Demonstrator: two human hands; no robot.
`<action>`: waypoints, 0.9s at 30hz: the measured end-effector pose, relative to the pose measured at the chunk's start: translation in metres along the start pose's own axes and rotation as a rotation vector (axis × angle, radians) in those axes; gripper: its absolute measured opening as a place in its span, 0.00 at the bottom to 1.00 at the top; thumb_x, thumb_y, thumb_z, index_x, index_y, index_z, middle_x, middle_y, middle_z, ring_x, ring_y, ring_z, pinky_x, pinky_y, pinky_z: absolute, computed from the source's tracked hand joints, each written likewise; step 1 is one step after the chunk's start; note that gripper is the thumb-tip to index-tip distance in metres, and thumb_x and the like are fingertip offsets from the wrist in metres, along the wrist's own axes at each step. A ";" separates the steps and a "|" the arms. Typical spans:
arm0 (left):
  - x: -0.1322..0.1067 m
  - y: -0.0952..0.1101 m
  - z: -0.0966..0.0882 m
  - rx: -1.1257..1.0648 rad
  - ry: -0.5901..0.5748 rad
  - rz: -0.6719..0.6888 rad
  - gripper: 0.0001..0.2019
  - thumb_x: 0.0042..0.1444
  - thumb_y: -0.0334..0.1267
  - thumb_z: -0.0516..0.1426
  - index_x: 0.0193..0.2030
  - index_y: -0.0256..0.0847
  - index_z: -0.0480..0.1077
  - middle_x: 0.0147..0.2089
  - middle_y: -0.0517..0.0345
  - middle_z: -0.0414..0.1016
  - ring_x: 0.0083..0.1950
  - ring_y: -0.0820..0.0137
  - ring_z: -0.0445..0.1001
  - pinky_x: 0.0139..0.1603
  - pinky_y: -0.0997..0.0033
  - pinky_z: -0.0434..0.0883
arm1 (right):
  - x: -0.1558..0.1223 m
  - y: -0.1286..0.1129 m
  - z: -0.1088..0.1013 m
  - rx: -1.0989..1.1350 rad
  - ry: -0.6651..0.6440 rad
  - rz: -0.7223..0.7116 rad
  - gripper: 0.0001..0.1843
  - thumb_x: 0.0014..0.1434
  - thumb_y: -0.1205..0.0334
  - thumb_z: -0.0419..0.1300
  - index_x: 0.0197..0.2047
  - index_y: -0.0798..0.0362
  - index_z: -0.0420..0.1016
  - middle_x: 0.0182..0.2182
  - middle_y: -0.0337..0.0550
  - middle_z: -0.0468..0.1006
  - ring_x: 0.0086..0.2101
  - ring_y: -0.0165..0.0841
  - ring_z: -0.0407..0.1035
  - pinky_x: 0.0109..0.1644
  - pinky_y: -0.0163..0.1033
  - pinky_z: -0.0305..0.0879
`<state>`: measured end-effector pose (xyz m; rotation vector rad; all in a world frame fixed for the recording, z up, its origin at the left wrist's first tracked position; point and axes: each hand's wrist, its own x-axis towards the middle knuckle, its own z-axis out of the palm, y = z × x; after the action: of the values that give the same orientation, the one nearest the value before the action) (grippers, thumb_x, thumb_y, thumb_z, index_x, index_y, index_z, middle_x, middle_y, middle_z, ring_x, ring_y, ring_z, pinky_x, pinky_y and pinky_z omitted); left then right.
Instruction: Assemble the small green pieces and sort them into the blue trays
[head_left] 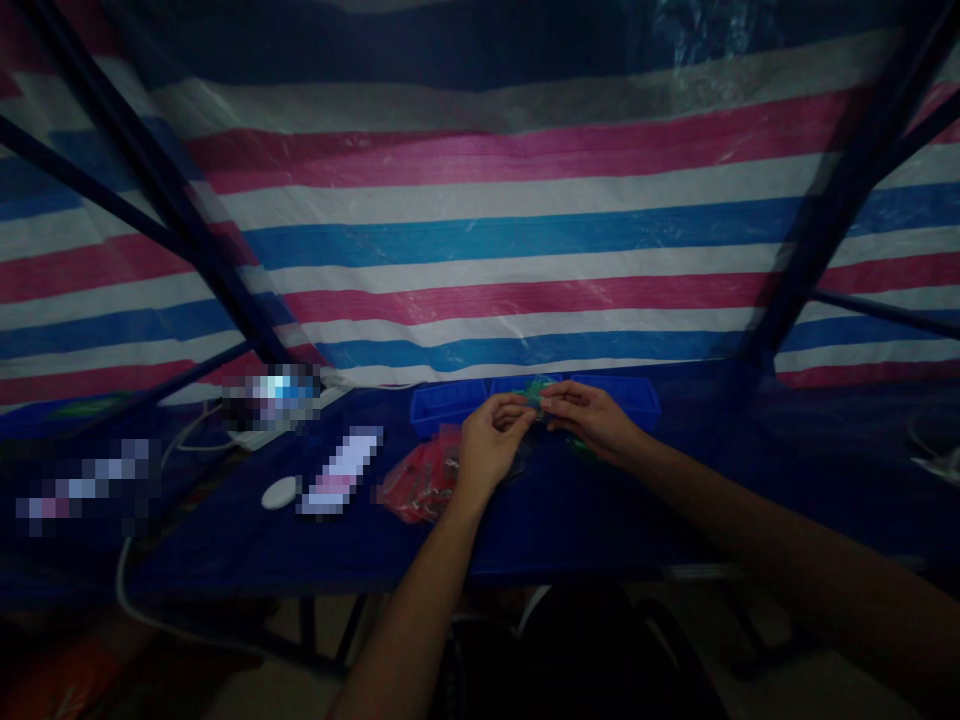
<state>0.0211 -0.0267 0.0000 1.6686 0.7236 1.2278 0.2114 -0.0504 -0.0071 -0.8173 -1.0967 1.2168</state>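
Note:
Over a dark blue table [315, 550], my left hand [491, 440] and my right hand [589, 415] meet, both pinching a small green item [538, 392] between their fingertips. The light is dim and the item is too small to name. A pile of red packets [416, 480] lies just left of my left hand. A row of blue trays [442, 405] stands right behind the hands.
A striped pink, white and blue tarp [487, 220] hangs behind the table, with dark metal poles [157, 190] crossing at both sides. A small white round object [280, 492] and a white cable [180, 440] lie on the left of the table.

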 end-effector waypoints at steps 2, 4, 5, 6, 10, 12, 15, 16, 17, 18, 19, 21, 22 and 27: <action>0.000 0.000 -0.001 -0.003 0.020 -0.015 0.18 0.56 0.41 0.67 0.50 0.37 0.72 0.41 0.51 0.83 0.41 0.67 0.82 0.45 0.68 0.77 | 0.000 0.000 0.000 -0.010 0.006 -0.014 0.21 0.47 0.54 0.77 0.44 0.50 0.82 0.38 0.41 0.82 0.37 0.33 0.75 0.43 0.41 0.72; 0.000 -0.001 -0.001 0.000 0.032 -0.014 0.20 0.56 0.41 0.67 0.52 0.38 0.71 0.42 0.50 0.83 0.42 0.66 0.83 0.45 0.67 0.77 | 0.001 0.001 -0.001 -0.019 0.012 -0.039 0.22 0.47 0.55 0.77 0.45 0.50 0.81 0.36 0.41 0.81 0.35 0.32 0.75 0.42 0.40 0.72; 0.000 -0.002 -0.001 0.002 0.034 -0.011 0.20 0.57 0.42 0.67 0.53 0.38 0.71 0.42 0.50 0.83 0.42 0.66 0.83 0.46 0.67 0.77 | 0.001 0.002 -0.001 -0.022 0.016 -0.050 0.22 0.47 0.55 0.77 0.46 0.50 0.81 0.35 0.40 0.81 0.34 0.31 0.74 0.41 0.39 0.72; -0.001 -0.002 0.000 0.003 0.029 -0.011 0.21 0.57 0.42 0.67 0.54 0.38 0.71 0.43 0.49 0.83 0.43 0.66 0.83 0.46 0.67 0.77 | 0.001 0.002 -0.001 -0.022 0.020 -0.057 0.23 0.48 0.55 0.77 0.46 0.50 0.81 0.34 0.40 0.81 0.34 0.31 0.74 0.41 0.39 0.71; -0.002 -0.003 0.001 0.016 -0.031 -0.037 0.23 0.57 0.43 0.67 0.56 0.38 0.70 0.44 0.47 0.83 0.43 0.65 0.83 0.46 0.66 0.78 | 0.001 0.001 -0.002 0.003 0.039 -0.066 0.24 0.47 0.58 0.78 0.47 0.50 0.80 0.34 0.38 0.81 0.32 0.30 0.73 0.42 0.39 0.70; -0.003 -0.004 0.002 0.030 -0.052 -0.029 0.22 0.57 0.42 0.67 0.56 0.38 0.70 0.44 0.48 0.83 0.44 0.65 0.83 0.48 0.65 0.78 | 0.001 0.000 -0.002 0.025 0.038 -0.065 0.25 0.46 0.59 0.78 0.47 0.50 0.80 0.35 0.39 0.81 0.33 0.30 0.74 0.43 0.40 0.70; -0.003 -0.005 0.003 0.034 -0.059 -0.003 0.20 0.58 0.41 0.66 0.56 0.38 0.71 0.44 0.48 0.83 0.45 0.65 0.83 0.49 0.64 0.78 | 0.001 0.000 -0.002 0.055 0.031 -0.057 0.26 0.44 0.61 0.79 0.47 0.49 0.80 0.36 0.39 0.81 0.35 0.31 0.74 0.44 0.40 0.71; -0.003 -0.006 0.003 0.030 -0.066 0.002 0.20 0.58 0.41 0.66 0.55 0.38 0.71 0.45 0.48 0.83 0.45 0.65 0.83 0.50 0.64 0.78 | 0.001 0.000 -0.001 0.063 0.030 -0.052 0.26 0.43 0.61 0.79 0.47 0.49 0.80 0.36 0.39 0.81 0.35 0.31 0.75 0.45 0.40 0.71; -0.003 -0.006 0.003 0.026 -0.074 0.005 0.20 0.58 0.41 0.66 0.55 0.38 0.71 0.45 0.47 0.83 0.45 0.65 0.83 0.50 0.64 0.78 | 0.001 0.000 -0.001 0.068 0.031 -0.044 0.26 0.43 0.61 0.79 0.47 0.49 0.80 0.35 0.39 0.81 0.36 0.32 0.75 0.46 0.40 0.71; -0.002 -0.007 0.003 0.026 -0.081 0.008 0.20 0.58 0.40 0.66 0.55 0.38 0.71 0.46 0.47 0.83 0.46 0.65 0.83 0.51 0.64 0.78 | 0.001 0.000 -0.001 0.071 0.033 -0.032 0.25 0.44 0.61 0.79 0.46 0.49 0.80 0.35 0.39 0.82 0.36 0.32 0.76 0.46 0.40 0.72; -0.002 -0.007 0.003 0.030 -0.086 0.012 0.20 0.58 0.40 0.66 0.55 0.39 0.71 0.46 0.48 0.83 0.46 0.65 0.83 0.51 0.63 0.78 | 0.001 0.001 -0.001 0.071 0.036 -0.018 0.24 0.44 0.60 0.79 0.45 0.50 0.81 0.36 0.40 0.82 0.37 0.33 0.76 0.47 0.41 0.72; -0.002 -0.007 0.003 0.054 -0.085 0.019 0.20 0.58 0.40 0.66 0.55 0.39 0.71 0.45 0.48 0.83 0.45 0.65 0.83 0.50 0.63 0.78 | 0.000 0.001 -0.001 0.067 0.045 0.001 0.21 0.46 0.58 0.78 0.44 0.50 0.81 0.37 0.42 0.83 0.39 0.34 0.77 0.49 0.43 0.73; -0.002 -0.007 0.003 0.068 -0.080 0.023 0.19 0.58 0.40 0.66 0.55 0.39 0.71 0.44 0.49 0.83 0.44 0.66 0.83 0.49 0.64 0.78 | 0.000 0.002 -0.001 0.062 0.048 0.005 0.21 0.46 0.57 0.78 0.43 0.50 0.81 0.38 0.42 0.83 0.39 0.35 0.77 0.50 0.43 0.73; -0.003 -0.005 0.004 0.091 -0.073 0.032 0.18 0.59 0.39 0.65 0.55 0.39 0.71 0.43 0.49 0.83 0.42 0.67 0.83 0.46 0.66 0.78 | 0.001 0.002 -0.002 0.019 0.062 -0.030 0.21 0.45 0.56 0.79 0.42 0.51 0.82 0.36 0.43 0.84 0.36 0.34 0.77 0.49 0.44 0.74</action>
<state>0.0236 -0.0285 -0.0063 1.7964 0.7205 1.1646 0.2121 -0.0492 -0.0096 -0.8162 -1.0424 1.1684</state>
